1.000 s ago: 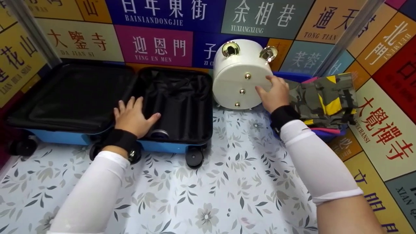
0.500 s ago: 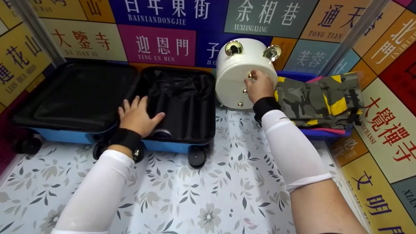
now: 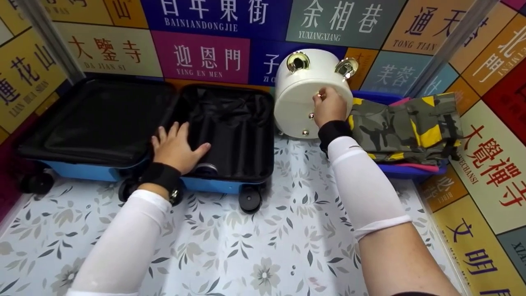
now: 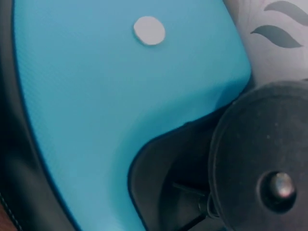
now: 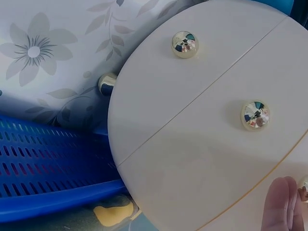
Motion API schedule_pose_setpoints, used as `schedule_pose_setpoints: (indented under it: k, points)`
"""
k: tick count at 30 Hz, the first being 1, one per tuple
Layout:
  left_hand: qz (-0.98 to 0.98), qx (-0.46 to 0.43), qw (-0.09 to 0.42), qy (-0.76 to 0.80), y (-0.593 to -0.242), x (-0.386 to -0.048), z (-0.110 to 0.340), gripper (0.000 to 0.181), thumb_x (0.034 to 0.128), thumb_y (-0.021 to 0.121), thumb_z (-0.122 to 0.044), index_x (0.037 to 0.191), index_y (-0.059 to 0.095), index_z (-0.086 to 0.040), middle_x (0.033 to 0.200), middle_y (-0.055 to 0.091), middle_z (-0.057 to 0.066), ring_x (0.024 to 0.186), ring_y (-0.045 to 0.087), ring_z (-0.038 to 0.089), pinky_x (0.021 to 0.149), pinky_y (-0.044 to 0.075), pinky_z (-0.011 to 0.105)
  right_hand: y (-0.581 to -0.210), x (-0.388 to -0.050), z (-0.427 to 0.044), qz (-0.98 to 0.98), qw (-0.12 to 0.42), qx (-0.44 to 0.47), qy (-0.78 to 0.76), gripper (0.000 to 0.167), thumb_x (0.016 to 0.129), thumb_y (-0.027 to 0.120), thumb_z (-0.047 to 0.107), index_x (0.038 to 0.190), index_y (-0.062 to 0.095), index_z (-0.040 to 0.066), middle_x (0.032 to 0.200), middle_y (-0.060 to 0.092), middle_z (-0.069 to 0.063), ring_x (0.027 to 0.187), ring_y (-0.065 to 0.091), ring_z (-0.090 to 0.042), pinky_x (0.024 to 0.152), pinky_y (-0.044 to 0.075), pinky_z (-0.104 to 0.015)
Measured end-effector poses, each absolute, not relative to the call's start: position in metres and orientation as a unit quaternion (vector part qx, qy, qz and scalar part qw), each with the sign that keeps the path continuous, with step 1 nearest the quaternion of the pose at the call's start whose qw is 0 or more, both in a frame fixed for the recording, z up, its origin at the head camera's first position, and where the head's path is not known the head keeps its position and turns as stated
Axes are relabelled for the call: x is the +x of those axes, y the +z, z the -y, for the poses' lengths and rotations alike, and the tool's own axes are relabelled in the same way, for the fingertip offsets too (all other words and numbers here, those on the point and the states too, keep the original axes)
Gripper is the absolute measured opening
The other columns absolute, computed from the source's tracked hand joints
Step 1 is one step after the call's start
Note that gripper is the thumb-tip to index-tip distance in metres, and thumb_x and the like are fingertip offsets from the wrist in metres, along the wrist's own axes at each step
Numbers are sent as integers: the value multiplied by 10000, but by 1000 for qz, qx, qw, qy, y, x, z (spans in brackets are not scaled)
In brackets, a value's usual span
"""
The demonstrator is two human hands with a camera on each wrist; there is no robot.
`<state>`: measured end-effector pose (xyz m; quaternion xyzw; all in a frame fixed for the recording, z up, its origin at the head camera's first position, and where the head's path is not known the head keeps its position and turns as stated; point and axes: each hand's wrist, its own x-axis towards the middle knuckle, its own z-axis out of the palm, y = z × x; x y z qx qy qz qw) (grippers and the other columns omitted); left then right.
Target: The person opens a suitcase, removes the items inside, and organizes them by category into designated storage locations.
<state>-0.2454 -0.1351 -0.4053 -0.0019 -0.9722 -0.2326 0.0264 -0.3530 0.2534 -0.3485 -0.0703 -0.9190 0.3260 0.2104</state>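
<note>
A white round storage box with gold ear-like knobs stands upright at the back. Drawer seams cross its front, which carries a column of small gold knobs. My right hand pinches the top knob, seen by the fingertips in the right wrist view. The middle knob and the bottom knob are untouched. My left hand, fingers spread, rests at the near edge of an open suitcase, between its two halves. The left wrist view shows only the blue suitcase shell and a black wheel.
Right of the box sits a blue basket with folded camouflage clothing. The suitcase's other half lies at the left. A flower-patterned cloth covers the surface, and printed panels stand behind.
My right hand has moved left from the box's right edge and now pinches the top knob. The left hand holds its place on the suitcase. The box looks unmoved.
</note>
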Motion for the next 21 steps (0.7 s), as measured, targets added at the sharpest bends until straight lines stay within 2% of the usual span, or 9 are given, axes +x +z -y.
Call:
schedule_pose_setpoints:
  k: [9,21]
  points:
    - [970,-4,23,-242,-406,-245,134,958,977,602,-655,1666,274,-76,1728,197,279,1565,22,627,1240,5,772,-351,-353,-252,914,238,-67,321,207,1026,638,171,1113,703,-5,1095,777,-186,1028,718,-360,952,544,-449]
    - [972,-8,3,-234,-408,-244,129,963,986,592,-651,1672,252,-68,1732,168,285,1565,-4,624,1243,-3,766,-353,-333,-250,908,253,-72,327,211,984,639,169,1072,716,-7,1045,782,-182,984,720,-376,921,548,-478]
